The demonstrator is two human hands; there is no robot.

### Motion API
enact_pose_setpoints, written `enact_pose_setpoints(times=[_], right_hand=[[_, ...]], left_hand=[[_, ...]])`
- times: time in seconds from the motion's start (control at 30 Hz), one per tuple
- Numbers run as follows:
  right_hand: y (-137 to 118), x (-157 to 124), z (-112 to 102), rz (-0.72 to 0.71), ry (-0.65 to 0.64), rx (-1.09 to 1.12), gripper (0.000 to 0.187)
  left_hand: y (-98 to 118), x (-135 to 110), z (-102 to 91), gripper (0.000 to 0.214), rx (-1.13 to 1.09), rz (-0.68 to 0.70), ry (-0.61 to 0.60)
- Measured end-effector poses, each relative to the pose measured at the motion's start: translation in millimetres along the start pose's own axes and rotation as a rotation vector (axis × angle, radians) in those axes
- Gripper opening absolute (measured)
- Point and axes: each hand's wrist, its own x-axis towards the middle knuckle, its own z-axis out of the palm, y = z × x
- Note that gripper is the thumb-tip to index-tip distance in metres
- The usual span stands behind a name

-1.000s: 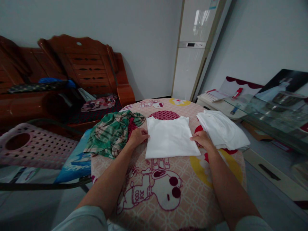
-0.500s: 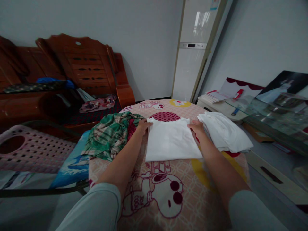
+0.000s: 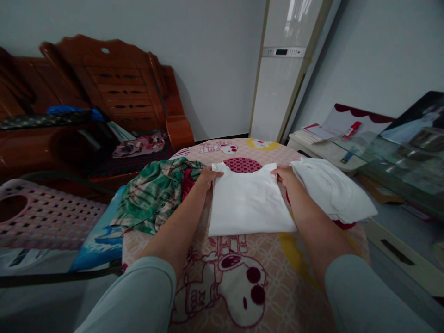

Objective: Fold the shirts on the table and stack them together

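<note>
A folded white T-shirt [image 3: 248, 203] lies flat in the middle of the round table, its scooped neckline at the far edge. My left hand [image 3: 210, 176] pinches its far left shoulder corner, thumb on top. At the far right corner, my right hand [image 3: 283, 174] grips the other shoulder the same way. Left of my left hand is a crumpled green plaid shirt [image 3: 152, 192], with some dark red cloth [image 3: 188, 182] beside it. To the right of my right hand sits a stack of folded white clothes [image 3: 333, 189].
A patterned tablecloth [image 3: 239, 282] with cartoon dogs covers the table. Behind on the left stands a wooden bench [image 3: 118, 88], with a pink woven chair [image 3: 52, 222] nearer. A tall white air conditioner [image 3: 277, 92] fills the back corner. Glass shelving [image 3: 398, 162] is at the right.
Both shoulder corners of the white T-shirt are lifted slightly, and its neckline now dips more deeply. My hands stay on the corners. The camera view has tilted down a little.
</note>
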Motion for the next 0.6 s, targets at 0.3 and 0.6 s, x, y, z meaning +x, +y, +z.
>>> enact_pose_setpoints(times=[0.3,0.6], right_hand=[[-32,-41,-21,-0.084,-0.015,0.305,0.032],[-18,-110,-83,-0.003,-0.527,0.268,0.038]], left_hand=[[21,-36,-12.6,0.042,-0.199,0.218,-0.204],[52,-109,-55.7,0.045,0.287,0.237,-0.874]])
